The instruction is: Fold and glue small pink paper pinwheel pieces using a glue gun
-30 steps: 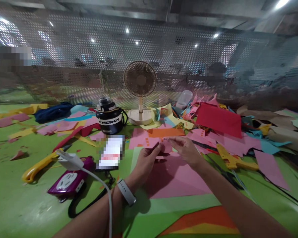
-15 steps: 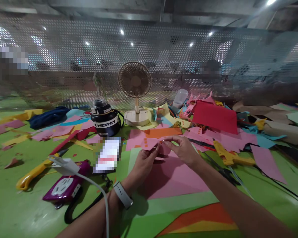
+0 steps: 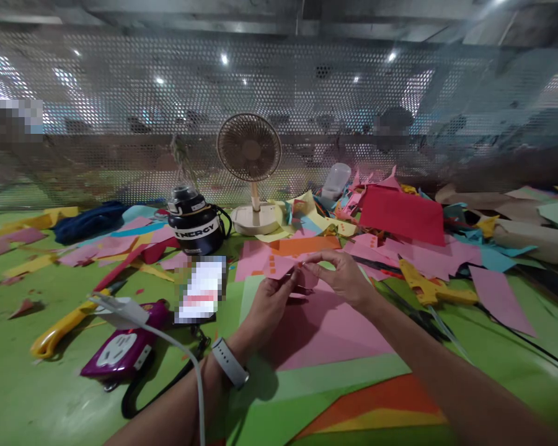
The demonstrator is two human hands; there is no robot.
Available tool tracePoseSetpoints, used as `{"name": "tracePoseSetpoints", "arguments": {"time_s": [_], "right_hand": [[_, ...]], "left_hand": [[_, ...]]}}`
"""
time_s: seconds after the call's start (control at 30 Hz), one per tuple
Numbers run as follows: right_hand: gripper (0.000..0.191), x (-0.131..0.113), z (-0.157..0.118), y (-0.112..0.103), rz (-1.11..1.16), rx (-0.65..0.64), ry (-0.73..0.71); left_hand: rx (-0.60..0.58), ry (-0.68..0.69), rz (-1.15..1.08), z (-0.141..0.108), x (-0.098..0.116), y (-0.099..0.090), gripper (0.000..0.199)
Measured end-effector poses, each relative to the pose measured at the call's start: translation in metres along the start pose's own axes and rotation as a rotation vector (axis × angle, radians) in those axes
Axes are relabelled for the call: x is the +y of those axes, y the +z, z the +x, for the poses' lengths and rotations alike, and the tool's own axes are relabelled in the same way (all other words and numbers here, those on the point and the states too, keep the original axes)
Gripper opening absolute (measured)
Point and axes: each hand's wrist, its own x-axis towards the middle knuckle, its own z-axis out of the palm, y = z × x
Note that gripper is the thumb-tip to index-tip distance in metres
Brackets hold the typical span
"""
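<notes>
My left hand [image 3: 267, 306], with a pale watch on its wrist, pinches a small pink paper [image 3: 279, 267] that bears orange squares. My right hand [image 3: 341, 279] meets it from the right, thumb and forefinger closed at the paper's right edge; what lies between those fingertips is too small to make out. Under both hands lies a large pink sheet [image 3: 335, 334] on top of green sheets [image 3: 270, 409]. An orange strip [image 3: 307, 246] rests just beyond the hands.
A desk fan [image 3: 250, 148] and a black bottle [image 3: 195, 226] stand at the back. Left are a phone [image 3: 202, 291], a purple power strip [image 3: 121, 350] and a yellow cutter [image 3: 67, 322]. A yellow glue gun [image 3: 428, 288] lies right, near paper scraps.
The view has shifted very slightly. Both hands keep nearly the same pose at the pink paper.
</notes>
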Motion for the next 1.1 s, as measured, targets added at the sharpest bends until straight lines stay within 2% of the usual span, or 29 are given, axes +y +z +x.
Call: {"name": "tracePoseSetpoints", "arguments": {"time_s": [0.83, 1.1], "right_hand": [[0.018, -0.0011, -0.0005, -0.0010, -0.061, -0.025, -0.041], [0.017, -0.0024, 0.0000, -0.0015, -0.048, 0.026, -0.059]], "left_hand": [[-0.020, -0.014, 0.015, 0.0010, -0.0039, -0.0008, 0.039], [-0.014, -0.015, -0.011, 0.0008, -0.0032, -0.0004, 0.037]]}}
